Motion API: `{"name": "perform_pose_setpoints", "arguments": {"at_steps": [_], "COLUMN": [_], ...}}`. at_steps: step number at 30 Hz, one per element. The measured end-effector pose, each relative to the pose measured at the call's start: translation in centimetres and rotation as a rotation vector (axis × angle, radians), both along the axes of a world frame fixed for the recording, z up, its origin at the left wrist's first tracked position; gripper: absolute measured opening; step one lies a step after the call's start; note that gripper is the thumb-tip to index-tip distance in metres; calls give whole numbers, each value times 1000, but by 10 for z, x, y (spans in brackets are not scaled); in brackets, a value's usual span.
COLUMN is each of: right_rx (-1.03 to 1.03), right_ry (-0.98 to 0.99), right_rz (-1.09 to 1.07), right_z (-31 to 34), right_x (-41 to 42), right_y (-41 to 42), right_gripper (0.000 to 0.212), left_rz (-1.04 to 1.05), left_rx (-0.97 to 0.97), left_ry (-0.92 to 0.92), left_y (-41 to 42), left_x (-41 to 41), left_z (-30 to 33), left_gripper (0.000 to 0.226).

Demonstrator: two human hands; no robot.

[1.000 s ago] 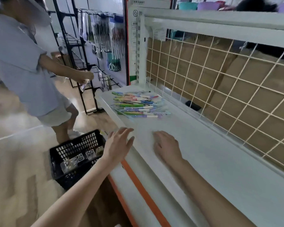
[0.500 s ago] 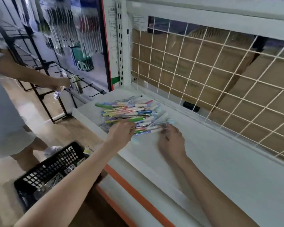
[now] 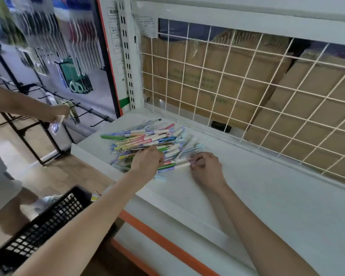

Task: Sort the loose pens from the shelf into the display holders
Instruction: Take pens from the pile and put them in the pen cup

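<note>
Both hands reached pen pile (image 3: 147,142) on shelf (image 3: 267,196) since a second ago. Left hand (image 3: 147,162) curled over pens, right hand (image 3: 205,168) pinching one end. Gathering starting; no holders visible yet.

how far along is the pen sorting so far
Done: nothing visibly sorted; no display holder is in view. In hand: the left hand and right hand both grasp pens at the near edge of the heap of colourful loose pens on the white metal shelf. Left: practically the whole heap.
</note>
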State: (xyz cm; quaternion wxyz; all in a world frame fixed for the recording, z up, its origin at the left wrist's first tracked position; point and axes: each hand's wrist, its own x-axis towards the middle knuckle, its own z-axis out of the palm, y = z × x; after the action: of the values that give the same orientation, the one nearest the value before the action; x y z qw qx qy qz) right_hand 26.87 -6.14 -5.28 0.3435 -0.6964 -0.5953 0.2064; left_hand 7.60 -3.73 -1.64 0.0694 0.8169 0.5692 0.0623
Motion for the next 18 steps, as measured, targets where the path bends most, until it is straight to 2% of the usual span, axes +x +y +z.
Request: {"name": "perform_pose_setpoints", "arguments": {"at_steps": [3, 5, 9, 11, 14, 18], "right_rx": [16, -10, -38, -42, -90, -130], "right_ry": [182, 369, 580, 683, 917, 1230], "right_rz": [45, 63, 50, 53, 23, 36], "right_z": [5, 7, 13, 15, 16, 17], "right_x": [7, 13, 19, 19, 17, 13], "right_y": [-8, -12, -17, -20, -23, -27], "right_gripper": [38, 30, 19, 18, 14, 19], "left_rz": [1, -6, -30, -39, -77, -112], "left_rx": [-30, -20, 6, -9, -32, 2], "left_ry": [66, 125, 195, 165, 116, 36], "left_y": [1, 0, -1, 0, 1, 1], "left_x": [3, 7, 11, 9, 4, -1], "left_z": [0, 2, 5, 3, 0, -6], "left_gripper": [11, 12, 25, 30, 18, 17]}}
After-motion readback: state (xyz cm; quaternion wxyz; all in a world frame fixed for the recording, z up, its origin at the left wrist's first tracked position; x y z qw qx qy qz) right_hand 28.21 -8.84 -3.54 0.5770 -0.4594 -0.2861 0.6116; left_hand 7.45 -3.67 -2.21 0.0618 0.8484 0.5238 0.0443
